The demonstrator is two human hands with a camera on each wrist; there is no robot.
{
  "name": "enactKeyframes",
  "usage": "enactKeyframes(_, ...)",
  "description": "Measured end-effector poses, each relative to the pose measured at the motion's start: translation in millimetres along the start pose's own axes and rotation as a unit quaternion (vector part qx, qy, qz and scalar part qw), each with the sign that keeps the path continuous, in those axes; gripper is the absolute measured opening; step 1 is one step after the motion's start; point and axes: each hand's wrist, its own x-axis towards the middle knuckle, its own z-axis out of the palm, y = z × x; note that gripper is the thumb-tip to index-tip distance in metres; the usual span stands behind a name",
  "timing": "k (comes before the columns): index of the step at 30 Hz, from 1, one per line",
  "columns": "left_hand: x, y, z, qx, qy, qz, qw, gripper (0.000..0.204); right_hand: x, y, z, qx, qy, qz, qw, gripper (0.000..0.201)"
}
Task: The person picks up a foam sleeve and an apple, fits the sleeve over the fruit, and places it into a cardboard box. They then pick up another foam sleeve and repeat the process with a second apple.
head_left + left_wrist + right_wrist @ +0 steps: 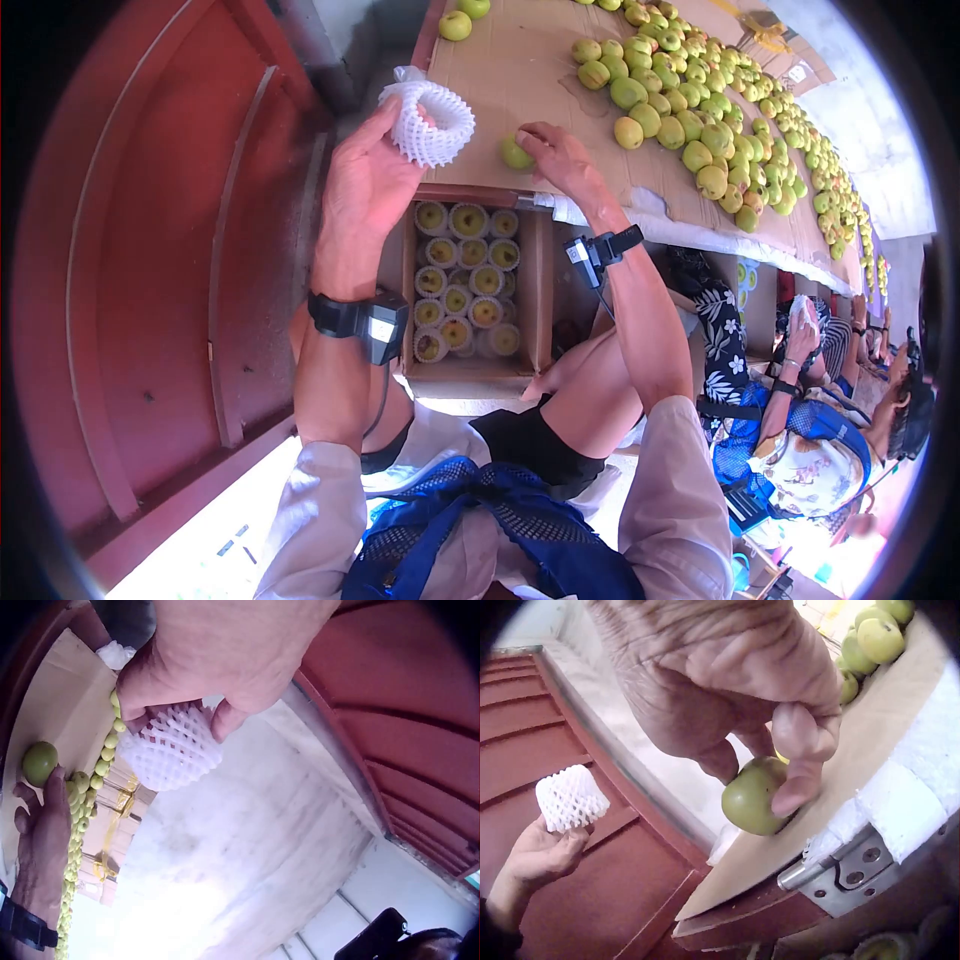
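My left hand (372,180) is raised at the left of the cardboard-covered table and holds a white foam fruit net (440,130). In the left wrist view, fingers reach into the mouth of the foam net (171,750), which hangs hollow with no fruit in it. At the table's near edge, my right hand (565,160) grips a green apple (515,152). Thumb and fingers curl around that apple (751,799) in the right wrist view, close over the cardboard. Below, between the legs, sits a carton (540,290) with rows of apples in foam nets (455,300).
A long heap of green apples (700,130) spreads over the right of the table (490,70). Two apples (456,25) lie at its far left. A red metal panel (150,250) stands at the left. Another person (810,450) sits at the right.
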Motion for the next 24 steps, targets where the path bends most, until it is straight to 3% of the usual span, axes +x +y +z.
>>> enactKeyframes(4, 0, -5, 1, 0.005, 0.004, -0.008, 1.000, 0.030, -1, -7, -1, 0.008, 0.015, 0.020, 1.000, 0.048)
enactKeyframes(7, 1, -7, 0, 0.021, -0.004, -0.013, 1.000, 0.032, 7, 1, -8, -0.061, 0.171, -0.045, 0.982, 0.042)
enactKeyframes(10, 2, -11, -1, 0.050, -0.034, -0.030, 0.998, 0.038, -36, -55, -20, 0.152, 0.001, -0.086, 0.985, 0.038)
enactKeyframes(12, 1, -15, 2, 0.067, -0.068, -0.044, 0.994, 0.040, -47, -61, -6, 0.364, -0.099, -0.030, 0.926, 0.036)
enactKeyframes(14, 5, -21, -4, 0.079, -0.114, -0.074, 0.988, 0.044, -46, -56, -2, 0.515, -0.207, -0.017, 0.832, 0.035)
enactKeyframes(18, 6, -23, 1, 0.111, -0.166, -0.107, 0.974, 0.050, -47, -56, -9, 0.517, -0.184, -0.041, 0.835, 0.030)
enactKeyframes(21, 7, -25, 15, 0.135, -0.151, -0.102, 0.974, 0.026, -47, -56, -13, 0.540, -0.173, -0.063, 0.821, 0.029)
enactKeyframes(24, 15, -27, 17, 0.163, -0.160, -0.100, 0.968, 0.026, -43, -55, -24, 0.543, -0.185, -0.077, 0.816, 0.026)
